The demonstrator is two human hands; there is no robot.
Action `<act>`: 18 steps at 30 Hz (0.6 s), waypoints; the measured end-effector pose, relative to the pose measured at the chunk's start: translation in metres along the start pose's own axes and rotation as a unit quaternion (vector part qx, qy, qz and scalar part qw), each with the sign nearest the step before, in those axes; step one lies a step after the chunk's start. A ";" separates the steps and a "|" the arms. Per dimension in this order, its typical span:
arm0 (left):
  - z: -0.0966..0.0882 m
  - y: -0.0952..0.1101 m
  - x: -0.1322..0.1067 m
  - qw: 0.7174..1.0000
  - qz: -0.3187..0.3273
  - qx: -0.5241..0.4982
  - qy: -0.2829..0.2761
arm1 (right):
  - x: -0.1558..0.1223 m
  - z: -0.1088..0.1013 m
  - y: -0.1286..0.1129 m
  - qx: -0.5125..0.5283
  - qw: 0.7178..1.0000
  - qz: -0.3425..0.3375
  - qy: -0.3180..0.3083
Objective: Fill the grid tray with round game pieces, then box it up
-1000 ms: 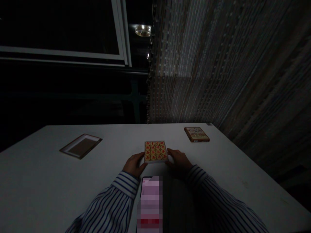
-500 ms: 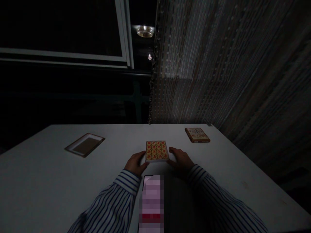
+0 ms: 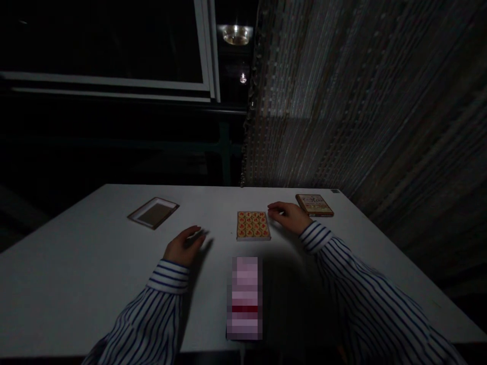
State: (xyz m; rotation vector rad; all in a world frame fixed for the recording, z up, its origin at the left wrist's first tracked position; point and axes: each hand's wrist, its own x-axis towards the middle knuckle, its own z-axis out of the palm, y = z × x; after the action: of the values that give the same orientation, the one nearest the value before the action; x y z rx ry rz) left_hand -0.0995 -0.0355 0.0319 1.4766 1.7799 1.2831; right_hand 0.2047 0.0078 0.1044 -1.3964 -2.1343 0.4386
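Observation:
A square tray of Chinese chess pieces (image 3: 253,225), round with red characters and set in rows, lies flat on the white table. My left hand (image 3: 184,246) hovers above the table to the left of the tray, thumb and fingers apart and nothing between them. Just right of the tray's far corner is my right hand (image 3: 289,217), its fingers slightly curled and holding nothing. Whether its fingertips touch the tray's edge I cannot tell.
At the far left lies an open shallow box part (image 3: 154,213). A printed box lid (image 3: 315,205) rests at the back right. A blurred-out phone (image 3: 245,299) is near the front edge of the table (image 3: 95,263). Behind hangs a string curtain (image 3: 304,101).
Both hands have let go of the tray of Chinese chess pieces. My left hand has drawn away to the left; the right has moved slightly forward and right. The view has shifted a little.

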 end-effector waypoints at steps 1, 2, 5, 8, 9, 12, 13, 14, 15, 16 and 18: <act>-0.006 0.000 0.001 1.000 -0.016 -0.011 0.011 | 0.007 0.001 -0.005 -0.001 1.000 -0.006 -0.008; -0.012 -0.001 0.001 0.999 -0.034 -0.020 0.022 | 0.014 0.002 -0.010 -0.002 1.000 -0.011 -0.019; -0.027 -0.003 0.004 0.995 -0.081 -0.025 0.050 | 0.034 0.009 -0.026 -0.009 0.999 -0.028 -0.042; -0.040 -0.004 0.007 0.991 -0.106 -0.014 0.074 | 0.053 0.020 -0.042 -0.019 0.997 -0.050 -0.057; -0.044 -0.005 0.008 0.990 -0.112 -0.009 0.082 | 0.060 0.025 -0.047 -0.019 0.996 -0.057 -0.063; -0.056 -0.007 0.011 0.987 -0.127 0.002 0.100 | 0.078 0.039 -0.060 -0.015 0.993 -0.073 -0.091; -0.060 -0.009 0.013 0.986 -0.130 0.006 0.106 | 0.084 0.044 -0.064 -0.015 0.992 -0.078 -0.098; -0.063 -0.011 0.015 0.985 -0.133 0.011 0.113 | 0.091 0.049 -0.068 -0.016 0.991 -0.086 -0.104; -0.067 -0.015 0.017 0.983 -0.136 0.016 0.121 | 0.097 0.053 -0.072 -0.018 0.989 -0.095 -0.108; -0.071 -0.019 0.019 0.982 -0.138 0.017 0.129 | 0.103 0.058 -0.076 -0.020 0.988 -0.104 -0.110; -0.078 -0.029 0.024 0.980 -0.137 0.014 0.146 | 0.114 0.067 -0.083 -0.021 0.986 -0.118 -0.118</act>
State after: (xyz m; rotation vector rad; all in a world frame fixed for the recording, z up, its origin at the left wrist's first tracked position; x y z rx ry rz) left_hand -0.1854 -0.0398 0.0450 1.0479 2.1104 1.3878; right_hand 0.0677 0.0798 0.1262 -1.1410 -2.4776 0.4867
